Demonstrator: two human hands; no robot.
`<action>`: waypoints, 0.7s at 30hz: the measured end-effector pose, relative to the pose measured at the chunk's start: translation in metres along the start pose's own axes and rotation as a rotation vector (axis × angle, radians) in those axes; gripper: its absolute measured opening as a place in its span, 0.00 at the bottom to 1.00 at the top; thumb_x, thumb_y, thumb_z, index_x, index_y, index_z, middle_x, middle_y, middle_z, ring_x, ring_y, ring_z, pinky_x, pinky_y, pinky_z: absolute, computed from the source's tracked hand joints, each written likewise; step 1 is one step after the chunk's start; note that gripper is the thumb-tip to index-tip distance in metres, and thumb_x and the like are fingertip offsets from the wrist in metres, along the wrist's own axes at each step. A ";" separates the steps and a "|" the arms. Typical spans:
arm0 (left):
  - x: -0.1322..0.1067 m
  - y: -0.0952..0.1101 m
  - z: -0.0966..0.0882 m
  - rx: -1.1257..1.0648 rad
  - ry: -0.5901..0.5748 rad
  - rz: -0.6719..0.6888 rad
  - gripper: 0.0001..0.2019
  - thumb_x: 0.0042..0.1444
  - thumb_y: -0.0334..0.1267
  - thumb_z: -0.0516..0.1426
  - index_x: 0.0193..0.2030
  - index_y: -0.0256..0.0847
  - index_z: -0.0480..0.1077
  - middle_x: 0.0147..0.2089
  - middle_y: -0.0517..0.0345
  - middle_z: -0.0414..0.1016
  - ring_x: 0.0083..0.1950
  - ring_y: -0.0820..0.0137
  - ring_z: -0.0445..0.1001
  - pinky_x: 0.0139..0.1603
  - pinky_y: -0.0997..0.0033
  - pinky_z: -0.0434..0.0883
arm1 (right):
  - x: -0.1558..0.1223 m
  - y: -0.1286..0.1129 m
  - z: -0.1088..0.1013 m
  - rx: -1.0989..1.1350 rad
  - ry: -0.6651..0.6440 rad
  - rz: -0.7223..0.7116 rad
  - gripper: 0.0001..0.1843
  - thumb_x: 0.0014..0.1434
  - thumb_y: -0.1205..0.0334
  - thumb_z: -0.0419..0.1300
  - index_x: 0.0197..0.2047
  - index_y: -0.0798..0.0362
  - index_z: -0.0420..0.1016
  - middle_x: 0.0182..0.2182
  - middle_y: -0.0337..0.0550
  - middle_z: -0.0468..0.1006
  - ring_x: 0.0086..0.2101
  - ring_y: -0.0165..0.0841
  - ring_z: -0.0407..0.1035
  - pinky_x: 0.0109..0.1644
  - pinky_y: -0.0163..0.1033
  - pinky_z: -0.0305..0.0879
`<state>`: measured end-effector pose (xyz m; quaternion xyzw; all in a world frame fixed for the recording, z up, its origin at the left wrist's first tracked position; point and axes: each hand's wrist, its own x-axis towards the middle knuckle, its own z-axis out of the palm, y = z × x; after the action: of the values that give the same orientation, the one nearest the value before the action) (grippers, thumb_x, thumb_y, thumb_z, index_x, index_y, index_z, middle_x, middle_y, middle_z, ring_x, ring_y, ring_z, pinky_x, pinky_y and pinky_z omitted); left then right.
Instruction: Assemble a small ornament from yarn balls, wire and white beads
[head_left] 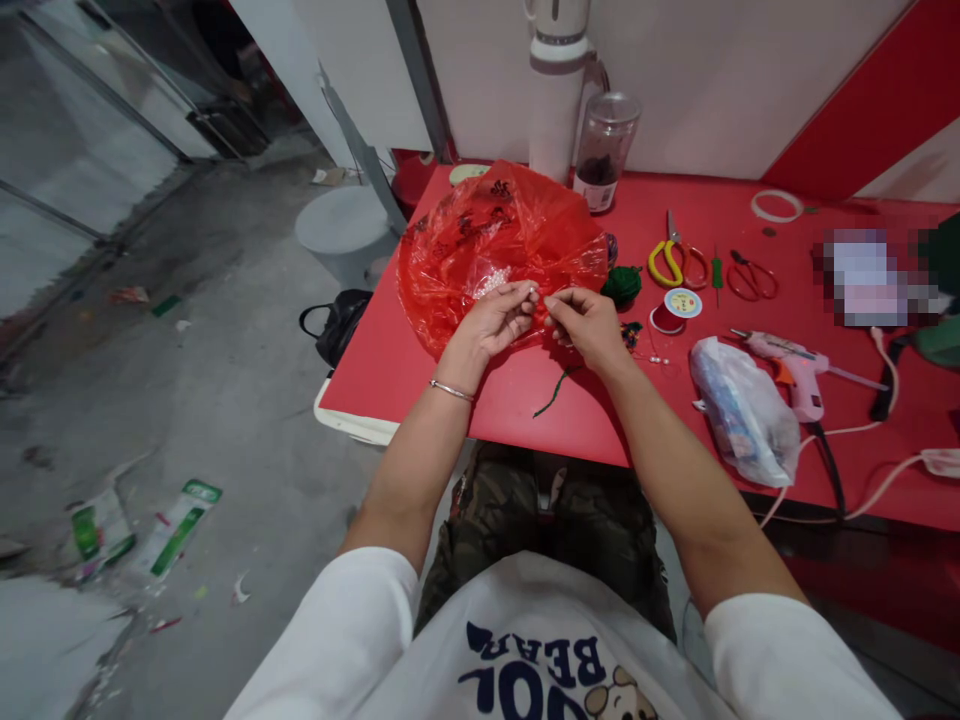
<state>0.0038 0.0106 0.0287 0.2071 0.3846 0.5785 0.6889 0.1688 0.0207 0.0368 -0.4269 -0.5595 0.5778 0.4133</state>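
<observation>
My left hand (501,320) and my right hand (586,322) meet fingertip to fingertip over the red table (420,370), both pinched on something tiny that I cannot make out. They sit at the near edge of a crumpled red plastic bag (487,235) with small white beads showing through it. A thin green wire (553,390) lies on the table just below my right hand. A silver bangle circles my left wrist.
Right of my hands lie a green yarn ball (621,284), a red thread spool (672,312), yellow-handled scissors (675,258), small red scissors (750,275), a pink glue gun (795,372) and a clear plastic bag (744,412). A white flask (556,100) and a jar (604,150) stand at the back.
</observation>
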 end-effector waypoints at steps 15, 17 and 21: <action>0.001 0.000 -0.002 -0.024 -0.006 0.001 0.04 0.61 0.25 0.66 0.37 0.34 0.76 0.31 0.60 0.76 0.26 0.83 0.71 0.24 0.85 0.64 | -0.001 -0.001 0.000 -0.019 -0.019 -0.012 0.13 0.59 0.53 0.71 0.32 0.52 0.76 0.23 0.35 0.76 0.20 0.24 0.65 0.24 0.31 0.63; 0.001 0.000 -0.002 -0.031 -0.011 0.002 0.04 0.61 0.25 0.66 0.37 0.33 0.76 0.30 0.60 0.76 0.25 0.83 0.71 0.24 0.85 0.64 | 0.000 0.000 0.000 0.000 -0.020 -0.019 0.12 0.60 0.54 0.71 0.32 0.52 0.76 0.22 0.34 0.76 0.19 0.24 0.65 0.24 0.31 0.63; 0.001 -0.001 -0.003 -0.038 -0.023 0.007 0.03 0.62 0.24 0.65 0.38 0.32 0.76 0.30 0.59 0.77 0.25 0.83 0.72 0.24 0.86 0.65 | 0.000 0.002 0.001 0.023 -0.009 -0.030 0.12 0.60 0.55 0.70 0.32 0.52 0.77 0.22 0.34 0.76 0.19 0.24 0.65 0.23 0.30 0.62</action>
<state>0.0022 0.0109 0.0261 0.2021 0.3648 0.5856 0.6951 0.1681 0.0207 0.0348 -0.4113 -0.5609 0.5798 0.4244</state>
